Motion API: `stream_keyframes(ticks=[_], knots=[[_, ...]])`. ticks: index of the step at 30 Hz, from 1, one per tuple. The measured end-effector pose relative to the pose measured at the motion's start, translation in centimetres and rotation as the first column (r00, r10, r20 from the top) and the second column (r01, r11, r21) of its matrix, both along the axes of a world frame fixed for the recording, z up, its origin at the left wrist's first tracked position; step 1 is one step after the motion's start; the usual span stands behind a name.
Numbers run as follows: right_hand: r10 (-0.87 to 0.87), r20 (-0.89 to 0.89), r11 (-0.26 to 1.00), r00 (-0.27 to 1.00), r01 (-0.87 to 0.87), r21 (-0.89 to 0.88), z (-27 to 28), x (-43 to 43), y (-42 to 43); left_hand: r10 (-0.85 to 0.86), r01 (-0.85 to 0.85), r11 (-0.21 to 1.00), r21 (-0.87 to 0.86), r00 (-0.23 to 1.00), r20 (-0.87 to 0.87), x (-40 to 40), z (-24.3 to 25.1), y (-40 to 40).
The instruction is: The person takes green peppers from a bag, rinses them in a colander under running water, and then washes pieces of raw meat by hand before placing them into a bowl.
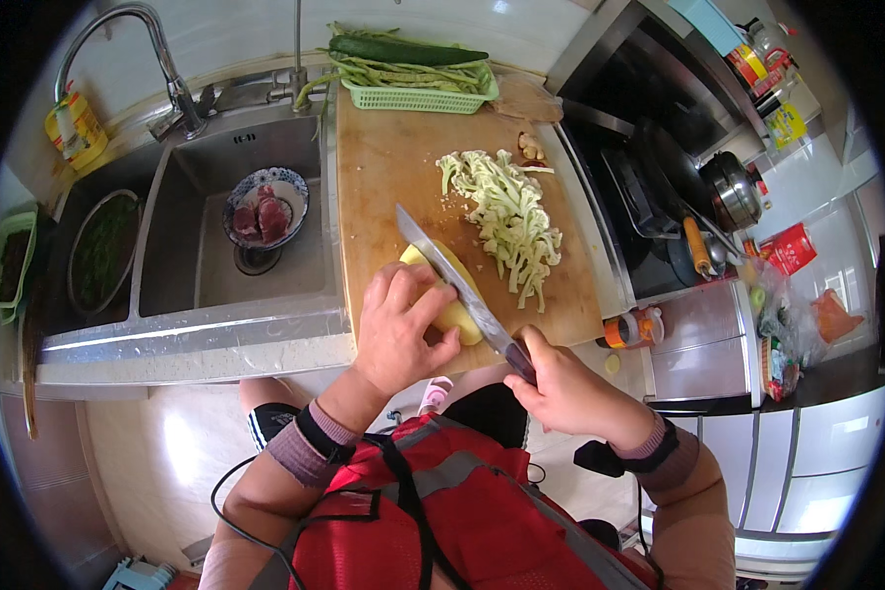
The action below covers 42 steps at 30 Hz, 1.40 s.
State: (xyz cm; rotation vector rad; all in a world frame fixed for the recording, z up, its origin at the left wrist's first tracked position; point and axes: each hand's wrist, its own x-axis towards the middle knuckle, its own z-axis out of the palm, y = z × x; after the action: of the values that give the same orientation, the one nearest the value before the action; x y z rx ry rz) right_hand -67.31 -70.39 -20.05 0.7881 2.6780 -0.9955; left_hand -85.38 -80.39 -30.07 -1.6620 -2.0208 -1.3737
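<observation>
A peeled yellow potato [457, 324] lies near the front edge of a wooden cutting board [383, 162]. My left hand [402, 324] grips it from the left with bent fingers. In my right hand [571, 383] is the handle of a kitchen knife [476, 302]. The blade runs up and to the left across the potato, beside my left fingertips; how deep it sits in the potato I cannot tell. Cut cauliflower florets [512, 221] are heaped on the board to the right of the knife tip. Ginger [531, 146] lies behind them.
A green basket [420, 99] with long beans and a cucumber [405, 50] stands at the back. Left is a steel sink [184, 243] with a bowl [300, 184] of raw meat [265, 217]. A wok [664, 162] is on the stove at right. An orange-lidded jar [630, 328] is near the board's right corner.
</observation>
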Motion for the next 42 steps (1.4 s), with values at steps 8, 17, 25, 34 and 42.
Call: stream_keyframes(ticks=[8, 17, 25, 34, 42], knots=[[0.036, -0.098, 0.994, 0.995, -0.026, 0.102, -3.8, -2.4, 0.9, -0.014, 0.015, 1.000, 0.020, 0.999, -0.052, 0.2, 0.0, 0.2], [-0.133, -0.051, 0.961, 0.990, 0.116, -0.251, -2.9, 1.5, 1.5, 0.032, -0.042, 0.997, -0.071, 0.991, -0.130, 0.5, 0.2, -1.0], [-0.553, -0.663, 0.779, 0.504, 0.031, -0.627, -7.5, 0.0, 6.8, -0.093, 0.040, 0.964, -0.262, 0.977, -0.191, -1.2, 2.2, -2.6], [-0.905, -0.389, 0.374, 0.174, -0.113, -0.920, -11.5, 1.7, 8.4, -0.402, 0.164, 0.843, -0.512, 0.826, -0.396, -2.9, 3.8, -0.3], [-0.857, -0.478, 0.468, 0.192, -0.097, -0.878, -11.7, 2.0, 8.7, -0.317, 0.280, 0.844, -0.458, 0.948, -0.005, -6.7, 4.6, 3.2]])
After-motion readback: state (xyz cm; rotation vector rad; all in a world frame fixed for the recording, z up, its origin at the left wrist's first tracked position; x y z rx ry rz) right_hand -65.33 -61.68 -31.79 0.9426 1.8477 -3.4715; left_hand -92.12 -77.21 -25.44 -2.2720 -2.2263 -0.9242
